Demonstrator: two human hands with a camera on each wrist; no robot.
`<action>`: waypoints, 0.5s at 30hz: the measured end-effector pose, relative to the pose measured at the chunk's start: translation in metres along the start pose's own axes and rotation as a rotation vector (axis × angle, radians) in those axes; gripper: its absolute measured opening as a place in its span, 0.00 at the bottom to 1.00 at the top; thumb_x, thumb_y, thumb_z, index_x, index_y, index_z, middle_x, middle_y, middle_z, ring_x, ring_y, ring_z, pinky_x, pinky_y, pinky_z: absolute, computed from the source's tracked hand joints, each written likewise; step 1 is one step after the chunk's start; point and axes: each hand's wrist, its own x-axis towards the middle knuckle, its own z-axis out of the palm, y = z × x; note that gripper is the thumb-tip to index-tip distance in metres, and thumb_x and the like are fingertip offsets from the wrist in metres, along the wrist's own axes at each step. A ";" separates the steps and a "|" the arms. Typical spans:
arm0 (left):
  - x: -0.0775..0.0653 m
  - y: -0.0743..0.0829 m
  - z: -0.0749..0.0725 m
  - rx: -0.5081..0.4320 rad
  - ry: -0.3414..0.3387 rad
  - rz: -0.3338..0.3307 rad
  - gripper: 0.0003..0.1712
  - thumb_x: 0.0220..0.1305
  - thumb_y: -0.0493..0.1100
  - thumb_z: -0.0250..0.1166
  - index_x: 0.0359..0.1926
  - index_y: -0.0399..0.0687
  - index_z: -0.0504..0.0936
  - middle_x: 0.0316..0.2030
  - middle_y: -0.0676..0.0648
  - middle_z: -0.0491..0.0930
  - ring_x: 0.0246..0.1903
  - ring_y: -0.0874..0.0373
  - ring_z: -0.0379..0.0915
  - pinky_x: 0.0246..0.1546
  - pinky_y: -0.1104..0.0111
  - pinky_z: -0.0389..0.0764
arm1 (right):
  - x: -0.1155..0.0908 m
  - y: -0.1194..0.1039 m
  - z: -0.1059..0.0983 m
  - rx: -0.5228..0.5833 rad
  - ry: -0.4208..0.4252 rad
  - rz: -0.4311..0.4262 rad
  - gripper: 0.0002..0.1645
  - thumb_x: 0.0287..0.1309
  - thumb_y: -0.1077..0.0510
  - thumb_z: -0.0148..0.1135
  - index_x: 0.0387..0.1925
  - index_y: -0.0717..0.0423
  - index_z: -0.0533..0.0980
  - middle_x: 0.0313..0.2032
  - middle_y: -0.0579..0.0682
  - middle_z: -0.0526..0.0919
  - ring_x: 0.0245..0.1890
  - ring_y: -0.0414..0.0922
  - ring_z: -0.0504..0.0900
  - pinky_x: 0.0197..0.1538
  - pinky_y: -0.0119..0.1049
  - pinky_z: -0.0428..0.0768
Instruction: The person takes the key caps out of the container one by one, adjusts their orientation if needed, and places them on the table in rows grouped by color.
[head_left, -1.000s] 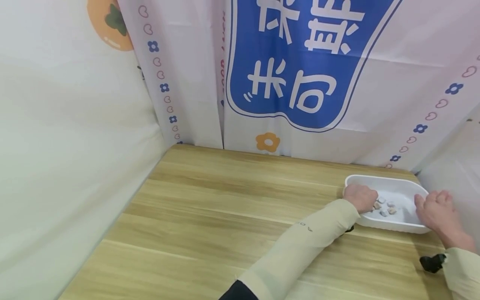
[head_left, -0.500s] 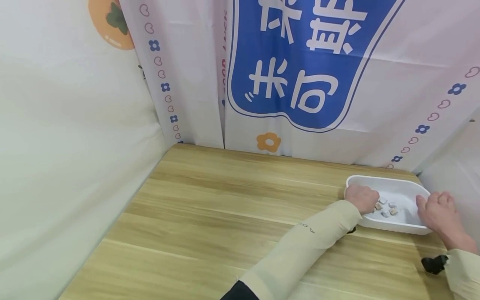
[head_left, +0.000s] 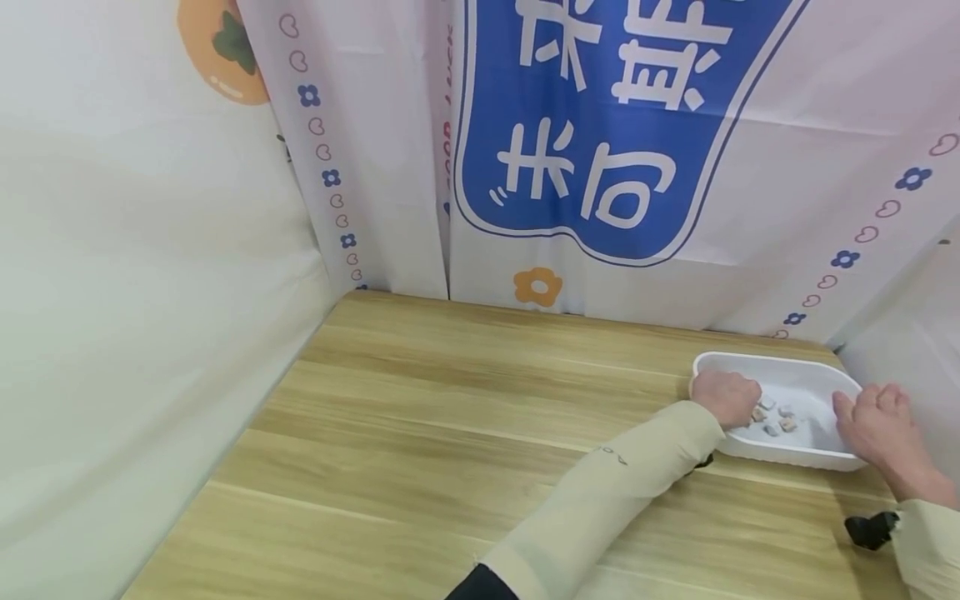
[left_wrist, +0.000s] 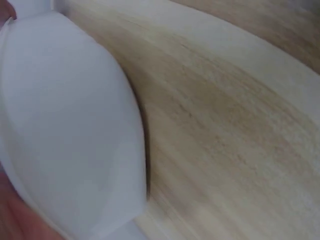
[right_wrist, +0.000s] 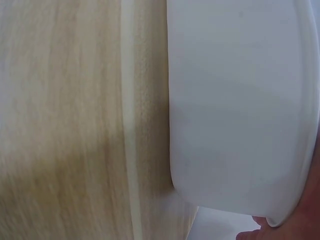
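Observation:
A white oval-ended plastic tray (head_left: 806,454) stands at the right back of the wooden table. Several small tan and pale grey pieces (head_left: 786,425) lie on its floor, towards the left. My left hand (head_left: 726,398) grips the tray's left end, its fingertips hidden from the head view. At the opposite end my right hand (head_left: 877,423) holds the rim, thumb on the inner side. In the right wrist view, fingers (right_wrist: 250,235) show below the rim at the tray's end. The left wrist view shows the tray's smooth side wall (left_wrist: 75,120) close to the wood.
The wood-grain table (head_left: 450,433) extends to the left and front. A printed cloth (head_left: 390,167) with a blue panel hangs along its back edge. White cloth walls (head_left: 150,292) rise at left and right, the right one close to my right hand.
Both hands keep their places at the tray's ends. The tray and the pieces in it show no clear movement; the whole head view shifts very slightly.

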 end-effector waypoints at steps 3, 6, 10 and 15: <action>0.000 -0.001 -0.002 -0.048 0.005 -0.004 0.04 0.67 0.56 0.60 0.41 0.77 0.80 0.33 0.67 0.81 0.29 0.71 0.73 0.30 0.70 0.79 | -0.001 0.002 0.001 -0.005 0.000 -0.003 0.54 0.73 0.36 0.20 0.63 0.90 0.30 0.62 0.89 0.26 0.68 0.78 0.27 0.69 0.70 0.39; 0.001 -0.002 -0.006 -0.097 0.002 -0.016 0.06 0.70 0.56 0.56 0.43 0.76 0.79 0.34 0.66 0.80 0.31 0.71 0.71 0.30 0.70 0.79 | -0.001 0.003 0.001 -0.011 -0.002 -0.015 0.54 0.73 0.36 0.20 0.63 0.90 0.31 0.62 0.89 0.26 0.68 0.78 0.27 0.70 0.70 0.38; 0.001 -0.004 -0.009 -0.151 -0.006 -0.022 0.05 0.70 0.55 0.56 0.43 0.73 0.78 0.34 0.65 0.78 0.31 0.71 0.70 0.29 0.71 0.78 | -0.001 0.003 0.000 -0.013 -0.004 -0.017 0.54 0.73 0.37 0.21 0.63 0.91 0.31 0.62 0.89 0.26 0.68 0.78 0.27 0.70 0.69 0.38; 0.001 -0.007 -0.010 -0.212 0.015 -0.011 0.04 0.69 0.53 0.58 0.43 0.70 0.76 0.32 0.64 0.76 0.29 0.70 0.70 0.28 0.73 0.75 | -0.001 0.003 0.000 -0.006 -0.022 -0.010 0.55 0.73 0.36 0.22 0.63 0.91 0.30 0.62 0.88 0.25 0.68 0.77 0.26 0.71 0.67 0.36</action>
